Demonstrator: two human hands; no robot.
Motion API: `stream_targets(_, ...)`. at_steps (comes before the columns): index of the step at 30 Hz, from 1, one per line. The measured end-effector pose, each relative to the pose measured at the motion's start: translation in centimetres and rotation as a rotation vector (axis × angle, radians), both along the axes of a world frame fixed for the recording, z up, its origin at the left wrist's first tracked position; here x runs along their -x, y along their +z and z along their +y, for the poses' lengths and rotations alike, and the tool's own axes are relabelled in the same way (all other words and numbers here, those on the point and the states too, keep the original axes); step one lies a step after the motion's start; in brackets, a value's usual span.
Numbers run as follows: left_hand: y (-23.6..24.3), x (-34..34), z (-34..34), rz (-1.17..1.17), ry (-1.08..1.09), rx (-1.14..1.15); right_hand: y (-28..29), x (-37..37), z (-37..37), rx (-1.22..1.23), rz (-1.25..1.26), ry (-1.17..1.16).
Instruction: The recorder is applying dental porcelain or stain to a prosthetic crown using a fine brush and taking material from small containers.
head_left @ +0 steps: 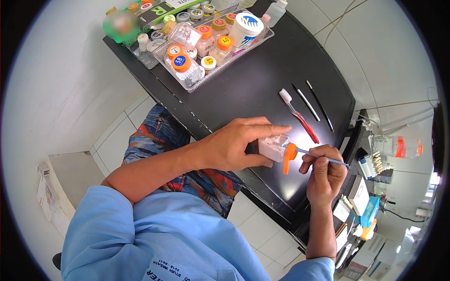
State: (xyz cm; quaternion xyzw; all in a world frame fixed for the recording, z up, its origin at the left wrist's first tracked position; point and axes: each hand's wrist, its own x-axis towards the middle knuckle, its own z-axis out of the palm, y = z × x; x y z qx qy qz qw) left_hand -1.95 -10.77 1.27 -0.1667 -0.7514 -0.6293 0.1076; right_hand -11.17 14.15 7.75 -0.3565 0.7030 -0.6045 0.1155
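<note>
My left hand point(236, 143) is closed round a small translucent square jar point(271, 151) lying tilted on the black desk point(262, 75). The jar has pale pinkish contents and an orange cap point(289, 153) whose flap hangs open. My right hand point(326, 171) grips a thin blue-grey stick point(309, 152), which reaches into the jar's opening. Just beyond lie a red toothbrush point(302, 122), a white slim tool point(308, 103) and a black slim tool point(323, 110).
A clear tray point(190, 86) of several lidded jars sits at the back left, beside more containers. A white bottle point(274, 16) stands behind it. On the right, a crowded side counter holds a bottle point(396, 146), boxes point(358, 196) and tools. A white wall borders the left.
</note>
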Motion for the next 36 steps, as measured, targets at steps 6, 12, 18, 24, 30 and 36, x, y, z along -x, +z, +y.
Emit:
stream_targets(6,-0.4,-0.1,0.5,-0.072,0.029,-0.119,0.0,-0.1,-0.2,0.005,-0.009,0.006)
stream_targets(12,-0.7,0.0,0.7,-0.104,0.005,-0.189,0.0,0.8,0.5,0.08,-0.061,0.025)
stream_targets(18,-0.3,-0.1,0.5,-0.118,-0.014,-0.173,0.1,0.5,0.3,0.026,-0.054,0.089)
stream_targets(24,-0.3,-0.2,0.3,-0.153,-0.036,-0.153,0.3,-0.1,-0.3,0.007,-0.042,0.042)
stream_targets(30,-0.4,-0.1,0.4,-0.079,-0.055,-0.136,0.1,0.3,0.1,0.064,-0.083,0.023)
stream_targets(36,-0.5,-0.2,0.5,-0.074,-0.064,-0.144,0.1,0.6,0.4,0.09,-0.038,0.052)
